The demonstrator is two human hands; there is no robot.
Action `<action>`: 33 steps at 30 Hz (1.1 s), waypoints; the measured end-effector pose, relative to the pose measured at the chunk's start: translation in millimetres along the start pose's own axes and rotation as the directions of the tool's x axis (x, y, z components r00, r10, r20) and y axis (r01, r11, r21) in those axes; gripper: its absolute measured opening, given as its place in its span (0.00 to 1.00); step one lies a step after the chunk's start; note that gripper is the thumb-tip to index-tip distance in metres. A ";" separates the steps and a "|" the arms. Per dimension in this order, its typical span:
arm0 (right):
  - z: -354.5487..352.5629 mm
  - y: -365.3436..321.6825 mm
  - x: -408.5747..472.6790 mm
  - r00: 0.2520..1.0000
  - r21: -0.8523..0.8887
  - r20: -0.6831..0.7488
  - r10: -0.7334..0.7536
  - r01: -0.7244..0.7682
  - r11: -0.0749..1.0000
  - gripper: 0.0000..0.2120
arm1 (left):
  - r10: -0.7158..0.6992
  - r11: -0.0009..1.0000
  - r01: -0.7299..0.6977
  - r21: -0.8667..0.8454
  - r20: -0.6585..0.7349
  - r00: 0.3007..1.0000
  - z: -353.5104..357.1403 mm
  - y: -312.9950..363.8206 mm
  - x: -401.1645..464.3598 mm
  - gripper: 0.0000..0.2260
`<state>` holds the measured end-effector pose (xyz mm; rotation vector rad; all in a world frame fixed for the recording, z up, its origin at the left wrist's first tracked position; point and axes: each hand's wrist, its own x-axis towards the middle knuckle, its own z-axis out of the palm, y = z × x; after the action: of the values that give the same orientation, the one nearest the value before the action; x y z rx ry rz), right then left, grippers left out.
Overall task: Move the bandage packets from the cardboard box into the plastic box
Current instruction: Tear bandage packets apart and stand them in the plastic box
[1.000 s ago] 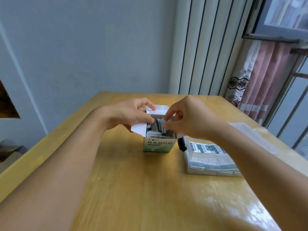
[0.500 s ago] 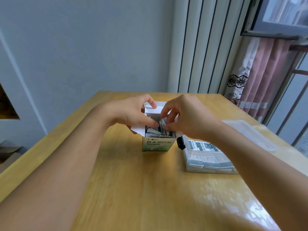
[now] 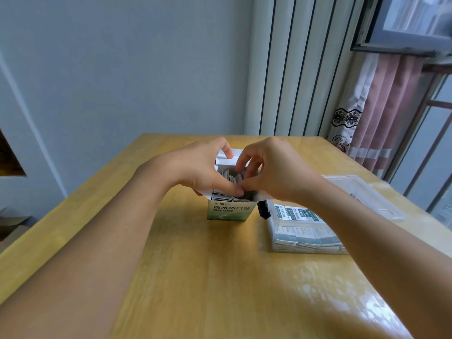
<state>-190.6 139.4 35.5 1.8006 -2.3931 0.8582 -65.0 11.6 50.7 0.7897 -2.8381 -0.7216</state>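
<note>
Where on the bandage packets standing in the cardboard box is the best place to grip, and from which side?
Probably their top edges, from straight above. The bandage packets stand upright, packed tight in the cardboard box, whose walls cover their sides; only the open top exposes them. The right hand already reaches in there, while the left hand holds the box flaps.

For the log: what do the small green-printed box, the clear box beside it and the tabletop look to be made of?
Cardboard box: thin printed card, matte, with plain white flaps folded open. Plastic box: clear, glossy plastic; the packets inside show through its wall, and it has a black latch. Table: yellowish wood grain under a glossy coat that mirrors the window; solid wood or laminate cannot be told.
</note>
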 end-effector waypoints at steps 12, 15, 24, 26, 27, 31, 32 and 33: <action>2.3 -2.2 -2.5 1.000 -0.039 -0.003 0.023 -0.023 0.999 0.14 | 0.012 0.997 -0.010 -0.078 0.020 1.000 -5.3 -6.6 0.2 0.28; 5.6 -4.0 -3.3 0.998 -0.008 -0.029 0.052 -0.052 0.999 0.12 | 0.008 0.996 -0.006 -0.092 0.027 1.000 -5.9 -7.7 0.4 0.28; 13.0 -4.9 -2.8 0.995 -0.001 -0.017 0.102 -0.102 0.995 0.09 | 0.007 0.987 -0.002 -0.162 0.031 0.999 -7.1 -10.9 2.5 0.27; 11.5 -2.6 -2.8 0.994 0.014 0.005 0.111 -0.111 0.994 0.09 | 0.007 0.987 -0.003 -0.163 0.022 1.000 -7.1 -11.1 2.0 0.26; 11.3 -1.9 -2.9 0.994 0.025 0.014 0.107 -0.107 0.994 0.09 | 0.008 0.988 -0.005 -0.156 0.021 1.000 -7.3 -11.3 1.8 0.27; 15.3 -3.0 -2.6 0.994 0.077 -0.001 0.106 -0.106 0.991 0.08 | 0.019 0.992 -0.017 -0.124 0.018 1.000 -7.2 -12.5 0.9 0.29; 17.1 -3.5 -2.6 0.993 0.086 -0.010 0.115 -0.114 0.990 0.08 | 0.021 0.993 -0.019 -0.120 0.017 1.000 -6.9 -12.6 1.0 0.29; 18.5 -3.7 -2.9 0.992 0.089 -0.023 0.124 -0.122 0.989 0.07 | 0.025 0.993 -0.023 -0.116 0.016 1.000 -6.4 -12.3 1.5 0.29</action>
<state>-180.8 133.1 20.3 1.6706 -2.5092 1.0085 -59.2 -1.1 50.5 0.7342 -2.7851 -0.8849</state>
